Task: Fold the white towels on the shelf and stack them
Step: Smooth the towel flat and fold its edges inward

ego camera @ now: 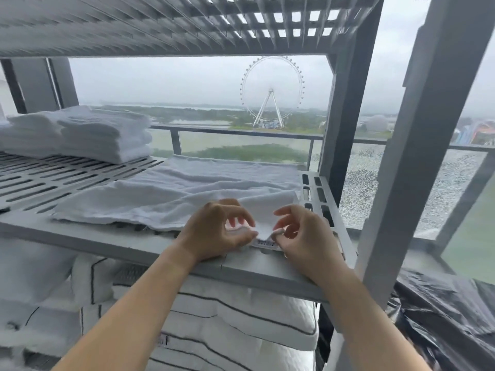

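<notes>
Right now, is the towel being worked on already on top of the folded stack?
No. The towel lies spread on the shelf under both hands, apart from the folded stack at back left.

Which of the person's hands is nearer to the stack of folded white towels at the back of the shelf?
Left. The left hand pinches the spread towel's front corner on the side toward the stack of folded towels; the right hand pinches it farther away.

My left hand (214,231) covers part of the towel (171,194) edge. The print on its label (263,242) is too small to read. The stack (77,135) runs off the left edge.
</notes>
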